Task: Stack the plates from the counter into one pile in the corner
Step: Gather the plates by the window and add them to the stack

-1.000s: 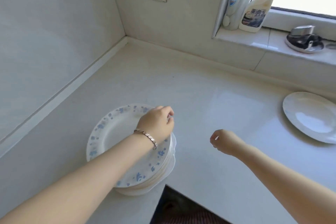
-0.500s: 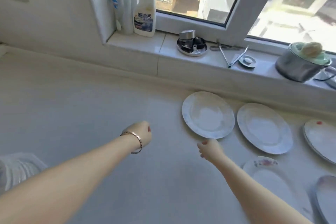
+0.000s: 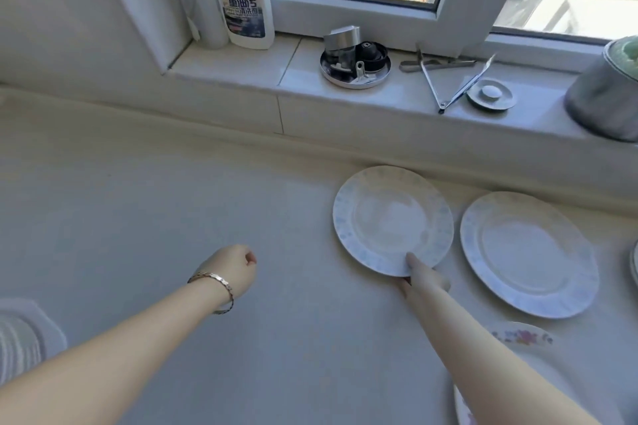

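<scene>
Right hand [image 3: 424, 275] is stretched forward over the counter [image 3: 172, 217] and pinches the near rim of the blue-patterned plate [image 3: 393, 217]. The thumb lies on top of the rim, and the other fingers are at its edge, mostly hidden. Left hand [image 3: 234, 269] hovers above the counter, well apart from that plate. Its fingers are curled into the palm and hold nothing, and a metal bracelet [image 3: 215, 281] sits on the wrist.

The counter is pale and smooth and ends at a white windowsill [image 3: 241, 59] under a window. On the sill are a cleaner bottle [image 3: 247, 7], a round metal tray [image 3: 355, 65], tongs [image 3: 448, 83] and a grey pot [image 3: 607, 100].

The pinched plate is round and white, with faint blue flowers on its rim, and sits near the back of the counter. A second similar plate [image 3: 528, 252] lies just beside it on the right. A plate with pink flowers [image 3: 521, 338] lies nearer to the person. Part of a blurred plate pile [image 3: 20, 338] shows at the left edge.
</scene>
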The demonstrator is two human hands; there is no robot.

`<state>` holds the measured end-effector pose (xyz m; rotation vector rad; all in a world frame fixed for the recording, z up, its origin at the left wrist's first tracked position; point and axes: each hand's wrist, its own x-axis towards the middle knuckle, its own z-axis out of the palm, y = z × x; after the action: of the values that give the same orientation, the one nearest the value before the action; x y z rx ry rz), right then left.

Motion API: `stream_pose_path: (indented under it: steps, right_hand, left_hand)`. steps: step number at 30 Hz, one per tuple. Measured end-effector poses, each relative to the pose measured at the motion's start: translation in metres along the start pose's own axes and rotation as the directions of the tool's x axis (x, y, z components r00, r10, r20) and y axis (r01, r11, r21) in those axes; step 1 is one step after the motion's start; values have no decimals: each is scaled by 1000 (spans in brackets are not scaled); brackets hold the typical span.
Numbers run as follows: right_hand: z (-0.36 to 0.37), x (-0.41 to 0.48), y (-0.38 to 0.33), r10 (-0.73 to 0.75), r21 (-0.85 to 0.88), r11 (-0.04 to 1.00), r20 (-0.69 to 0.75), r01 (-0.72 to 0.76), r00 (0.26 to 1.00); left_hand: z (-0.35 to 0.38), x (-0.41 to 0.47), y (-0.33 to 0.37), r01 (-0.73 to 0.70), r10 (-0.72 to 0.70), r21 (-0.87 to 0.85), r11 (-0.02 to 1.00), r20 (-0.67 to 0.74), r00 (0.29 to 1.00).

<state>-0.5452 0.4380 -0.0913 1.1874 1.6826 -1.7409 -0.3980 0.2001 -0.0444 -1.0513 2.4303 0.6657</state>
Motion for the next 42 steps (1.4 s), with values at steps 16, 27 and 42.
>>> stream_pose_path:
  steps: [16, 27, 42]
  right_hand:
    - [-15, -85, 13, -227, -64, 961, 381, 270, 896]
    - [102, -262, 106, -54, -296, 851, 773, 434, 633]
    - [193, -371, 270, 162, -519, 671, 799, 529, 579]
  left_hand:
    - [-52, -50, -76, 16, -69, -291, 957, -175, 982]
    - [-162, -146, -274, 171, -289, -265, 949, -513, 808]
    - [-144, -203, -450, 288, -511, -476, 831, -448, 733]
